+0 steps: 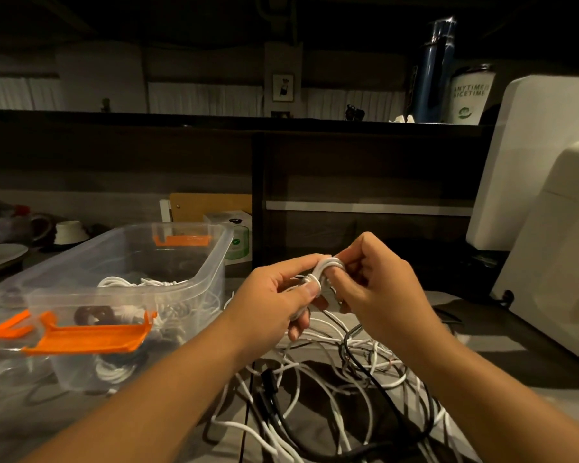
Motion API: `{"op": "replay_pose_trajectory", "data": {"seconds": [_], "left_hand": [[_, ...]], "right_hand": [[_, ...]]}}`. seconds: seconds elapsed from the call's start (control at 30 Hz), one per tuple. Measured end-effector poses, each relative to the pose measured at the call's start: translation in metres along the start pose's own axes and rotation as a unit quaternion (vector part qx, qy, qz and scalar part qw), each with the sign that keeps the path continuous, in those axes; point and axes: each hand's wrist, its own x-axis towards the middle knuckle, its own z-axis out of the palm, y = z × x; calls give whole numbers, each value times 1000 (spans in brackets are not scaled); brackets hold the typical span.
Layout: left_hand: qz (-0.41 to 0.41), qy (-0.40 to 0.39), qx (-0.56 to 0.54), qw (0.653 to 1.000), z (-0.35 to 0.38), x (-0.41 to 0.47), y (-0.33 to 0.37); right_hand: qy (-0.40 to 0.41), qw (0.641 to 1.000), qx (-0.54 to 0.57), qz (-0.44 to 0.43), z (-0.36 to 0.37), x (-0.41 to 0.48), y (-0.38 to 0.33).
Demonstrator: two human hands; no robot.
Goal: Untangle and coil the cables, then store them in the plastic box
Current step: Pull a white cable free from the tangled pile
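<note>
1. Left hand point(274, 295): raised above the worktop point(502, 339), right of centre in the head view. The fingers point(310, 290) are curled round a small white cable coil point(328, 265), with the thumb pressed on a wrap at its middle.
2. Right hand point(378, 289): facing the left and touching the same coil. Its fingers are bent and pinch the coil's upper loop. The exact contact of the lower fingers is hidden behind the coil.
3. White cable coil: held in the air between both hands, clear of the worktop, right of the plastic box point(214, 262) and outside it.
4. Loose cables point(331, 379): a tangled heap on the worktop directly under the hands, mostly white. A black cable point(381, 396) runs through it. I cannot tell whether a strand from the coil leads into the heap.
5. Plastic box: clear and open-topped, on the worktop left of the hands. The near orange latch point(91, 339) is flipped outward. Inside lie white coiled cables point(124, 282) and a dark coil point(94, 315).
6. Background: a dark shelf point(214, 120) carries a blue bottle point(435, 68) and a white tumbler point(470, 95) with printed lettering. A white panel point(549, 162) stands at the right edge. The lighting is dim.
</note>
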Motion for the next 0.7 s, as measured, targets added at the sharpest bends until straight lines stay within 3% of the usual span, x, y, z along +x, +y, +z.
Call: {"op": "replay_pose_trajectory", "data": {"seconds": [0.17,0.53,0.7], "left_hand": [[-6,14,39,999,-1,1,-4],[-3,-15,23,1000,0,-4,4],[-5,-36,67,997,0,-4,1]], "right_hand": [[-51,997,-46,-22,-3,2,1],[-45,998,-35,-4,-9,6,-2],[-41,998,-47,3,-5,3,0]]}}
